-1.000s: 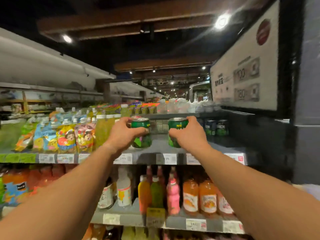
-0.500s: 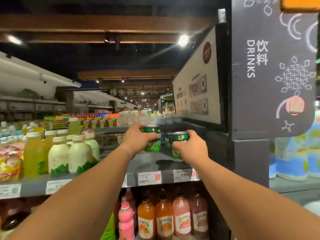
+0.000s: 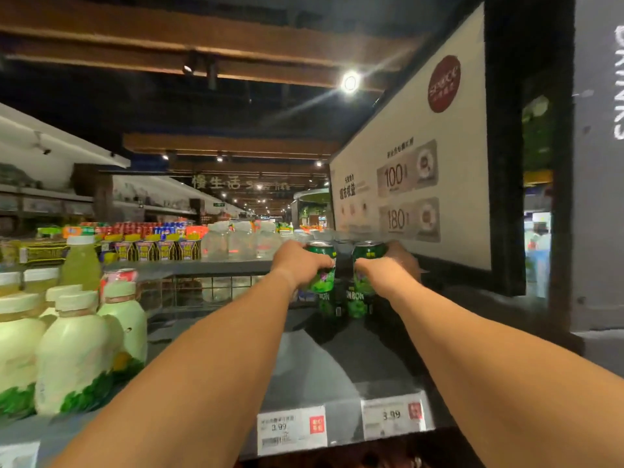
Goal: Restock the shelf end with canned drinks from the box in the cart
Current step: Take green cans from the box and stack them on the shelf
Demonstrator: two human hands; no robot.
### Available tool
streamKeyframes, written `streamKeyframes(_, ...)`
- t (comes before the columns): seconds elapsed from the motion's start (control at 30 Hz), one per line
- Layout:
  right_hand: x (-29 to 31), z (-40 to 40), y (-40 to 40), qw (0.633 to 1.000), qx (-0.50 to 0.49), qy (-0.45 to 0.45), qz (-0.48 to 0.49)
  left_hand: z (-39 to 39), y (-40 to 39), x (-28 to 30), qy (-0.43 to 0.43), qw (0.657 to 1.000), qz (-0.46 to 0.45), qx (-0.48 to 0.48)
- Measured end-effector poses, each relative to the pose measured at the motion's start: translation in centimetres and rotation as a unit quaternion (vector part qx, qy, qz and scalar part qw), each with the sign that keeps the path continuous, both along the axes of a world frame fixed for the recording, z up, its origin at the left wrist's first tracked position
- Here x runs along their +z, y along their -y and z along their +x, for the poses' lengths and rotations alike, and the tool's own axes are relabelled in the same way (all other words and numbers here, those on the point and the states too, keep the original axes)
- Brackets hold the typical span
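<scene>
Your left hand (image 3: 300, 265) and right hand (image 3: 388, 270) each wrapped around a green can (image 3: 322, 265), held over more green cans (image 3: 356, 304) on the shelf (image 3: 320, 373).

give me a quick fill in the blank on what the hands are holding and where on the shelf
1. Each hand grips one ____ can: left hand, right hand.
2. The held left can sits on top of a second ____ below it.
3. The price tag reads ____.

Answers: green; can; 3.99
</scene>
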State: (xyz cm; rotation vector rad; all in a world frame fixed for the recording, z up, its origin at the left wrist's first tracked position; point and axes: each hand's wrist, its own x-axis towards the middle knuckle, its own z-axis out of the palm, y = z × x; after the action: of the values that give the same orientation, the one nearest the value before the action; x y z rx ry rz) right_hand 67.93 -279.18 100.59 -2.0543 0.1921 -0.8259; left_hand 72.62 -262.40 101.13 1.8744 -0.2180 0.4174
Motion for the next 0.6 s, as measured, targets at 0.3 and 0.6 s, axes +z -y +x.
streamKeyframes(0.3,-0.2,10.1,0.2,0.999,-0.004,0.009,-0.033,10.6,1.2,0.6,-0.015,0.999,0.048,-0.019)
streamKeyframes(0.6,0.4,15.3,1.0,0.995,-0.036,-0.005,-0.097,15.5,3.7,0.3,0.005,0.995,0.092,-0.044)
